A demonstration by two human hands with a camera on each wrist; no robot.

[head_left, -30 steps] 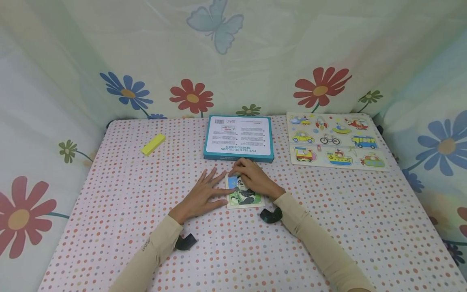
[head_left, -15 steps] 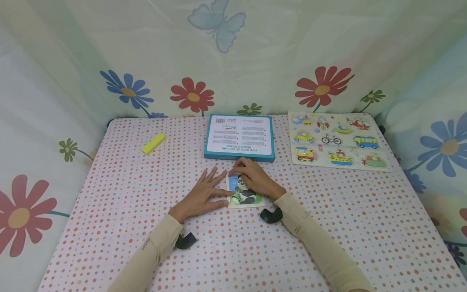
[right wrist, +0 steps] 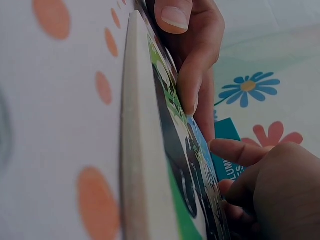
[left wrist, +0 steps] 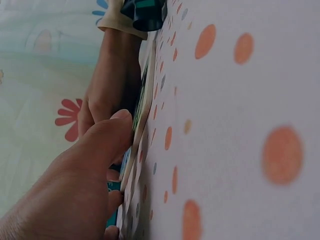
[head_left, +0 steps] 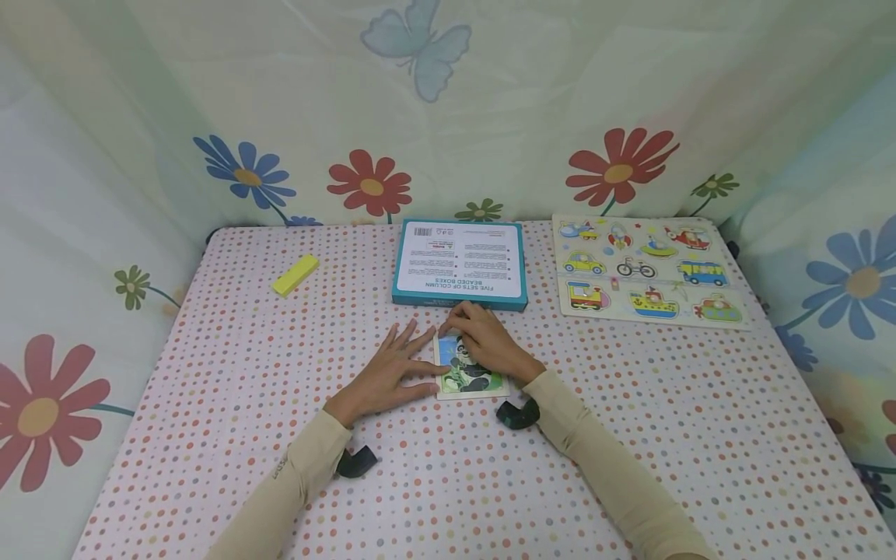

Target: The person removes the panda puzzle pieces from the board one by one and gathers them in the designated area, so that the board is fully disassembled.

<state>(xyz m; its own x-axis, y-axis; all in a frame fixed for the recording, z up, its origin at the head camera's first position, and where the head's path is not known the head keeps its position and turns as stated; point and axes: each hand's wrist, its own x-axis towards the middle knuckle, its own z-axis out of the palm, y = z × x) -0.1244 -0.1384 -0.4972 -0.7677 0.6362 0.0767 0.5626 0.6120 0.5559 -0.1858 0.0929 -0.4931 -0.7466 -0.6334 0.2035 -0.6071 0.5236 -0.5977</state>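
A small square panda puzzle [head_left: 470, 383] with a pale rim lies flat on the dotted tabletop before the person. My left hand [head_left: 386, 378] rests at its left side, fingers spread; the index fingertip touches the picture and the thumb tip meets the left edge. Over the puzzle's upper right part lies my right hand [head_left: 486, 339], fingers bent, with the index fingertip at the far left corner. In the right wrist view, the other fingers of the right hand [right wrist: 285, 182] curl at the far edge of the puzzle [right wrist: 172, 150]. The palm hides part of the picture.
Just beyond the hands lies a teal box [head_left: 458, 264] with a white printed label. A wooden vehicle puzzle board [head_left: 616, 303] is at the back right, and a yellow block [head_left: 295, 275] at the back left. Flowered curtains [head_left: 280, 93] enclose the table [head_left: 231, 435].
Both hands keep nearly the same pose on the panda puzzle. The head view has shifted very slightly; the puzzle, box, board and block stay in place.
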